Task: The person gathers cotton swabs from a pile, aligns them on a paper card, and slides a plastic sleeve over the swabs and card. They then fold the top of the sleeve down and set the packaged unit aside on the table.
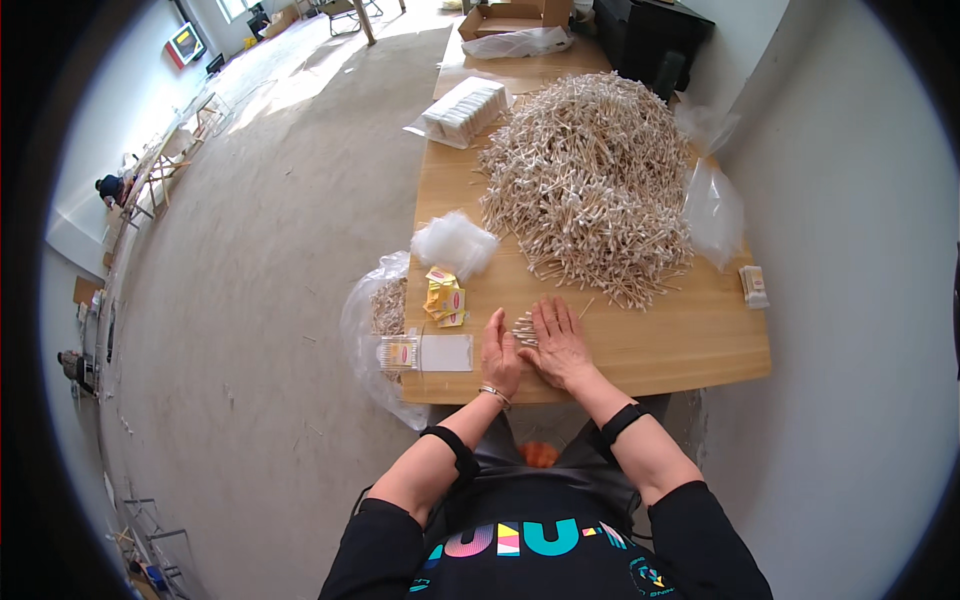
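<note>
Head view, and we're looking down on a wooden table (650, 350) with both hands right at the action. Our left hand (501, 352) stands on its edge, fingers straight, pressed together and pointing to twelve o'clock. Our right hand (557, 345) lies palm down, fingers extended side by side, tips toward eleven. Between the two, a small bunch of swabs (525, 328) lies on the wood, partly hidden by the right fingers; we see no pinch on it.

Now around the clock from our hands! Nine o'clock: a packet (400, 353) with swabs and a yellow label pokes over the table edge, a white sheet (447, 353) beside it; whether they're joined, we can't tell. Behind that edge sits a big clear bag (355, 320) with more swabs inside. Ten o'clock, yellow cards (443, 297) in a loose heap; eleven, clear sleeves (455, 243); just short of twelve, well off, white packs (463, 110). One o'clock, and what a mound (590, 180) of swabs! Two o'clock, we've a clear bag against it; just short of three, a small packet near the edge.
</note>
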Available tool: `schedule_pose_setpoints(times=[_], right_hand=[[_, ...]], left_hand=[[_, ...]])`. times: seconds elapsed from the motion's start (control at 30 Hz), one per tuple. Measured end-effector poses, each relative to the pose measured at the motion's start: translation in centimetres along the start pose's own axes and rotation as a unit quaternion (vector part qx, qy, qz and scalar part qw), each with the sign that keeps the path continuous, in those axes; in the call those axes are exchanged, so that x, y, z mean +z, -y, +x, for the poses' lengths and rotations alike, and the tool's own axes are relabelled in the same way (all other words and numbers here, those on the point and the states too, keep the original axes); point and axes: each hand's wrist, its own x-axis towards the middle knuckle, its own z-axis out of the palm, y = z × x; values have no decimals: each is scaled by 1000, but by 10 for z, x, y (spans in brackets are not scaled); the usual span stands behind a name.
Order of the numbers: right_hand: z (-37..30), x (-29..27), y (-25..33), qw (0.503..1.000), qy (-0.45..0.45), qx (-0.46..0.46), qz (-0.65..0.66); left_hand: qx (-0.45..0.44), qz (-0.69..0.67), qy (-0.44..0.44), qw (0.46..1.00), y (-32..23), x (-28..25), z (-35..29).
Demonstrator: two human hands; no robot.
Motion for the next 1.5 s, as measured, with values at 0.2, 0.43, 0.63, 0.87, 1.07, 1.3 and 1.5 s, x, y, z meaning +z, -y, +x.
schedule_pose_setpoints(times=[0.2,0.43,0.63,0.87,1.07,1.3,1.5], right_hand=[[-33,11,10,999,16,-32,-11],[-26,4,5,998,40,-41,-16],[-12,-4,-10,998,-58,30,19],[-29,2,-6,979,-160,73,99],[-45,3,10,999,24,28,-4],[-50,-10,17,997,72,14,9],[-36,-14,-4,968,-137,98,184]], left_hand=[[-32,-63,-25,997,8,0,3],[-39,-114,-14,993,13,-3,5],[-36,-123,-18,992,14,-2,4],[-25,-126,-33,991,15,-1,6],[-34,-110,-28,993,9,-2,5],[-36,-106,-14,994,8,-3,2],[-41,-89,-18,995,9,-6,2]])
